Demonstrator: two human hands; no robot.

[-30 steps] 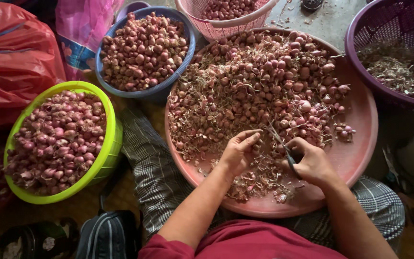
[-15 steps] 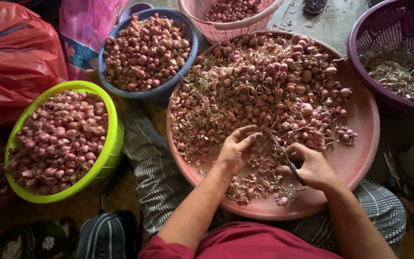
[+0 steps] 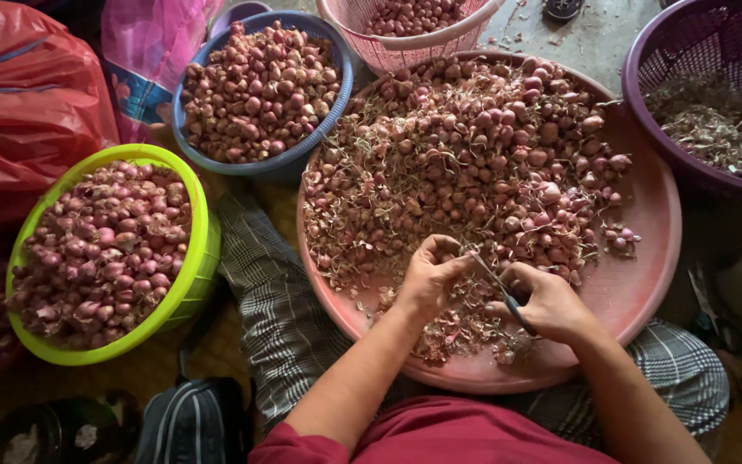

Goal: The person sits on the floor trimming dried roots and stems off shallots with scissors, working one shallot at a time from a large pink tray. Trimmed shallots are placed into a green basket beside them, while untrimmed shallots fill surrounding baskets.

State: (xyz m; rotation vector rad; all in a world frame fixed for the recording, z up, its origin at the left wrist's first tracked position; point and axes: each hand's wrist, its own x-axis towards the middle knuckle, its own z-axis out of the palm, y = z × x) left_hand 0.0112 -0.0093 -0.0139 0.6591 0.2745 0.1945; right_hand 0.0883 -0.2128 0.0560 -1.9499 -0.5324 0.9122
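Head view has us looking straight down at the big pink tray (image 3: 646, 258) on our lap, heaped with small red shallots (image 3: 474, 163) and their dry stringy trimmings. We'd say we're mid-trim: our left hand (image 3: 427, 279) is curled tight around one shallot near the tray's front edge, though the bulb itself is mostly hidden in the fingers, and our right hand (image 3: 547, 302) is clenched on a small pair of scissors (image 3: 498, 288) whose blades point up-left at that left hand, nearly touching it. The two hands sit just beside each other, right at the near foot of the heap. The next move probably calls for a clean snip at the root or top without nicking a finger, then dropping the bulb aside. Left of the tray sit a green bowl (image 3: 203, 249) and a blue bowl (image 3: 337, 112) full of shallots; right of it, a purple basket (image 3: 646, 129) with scraps.
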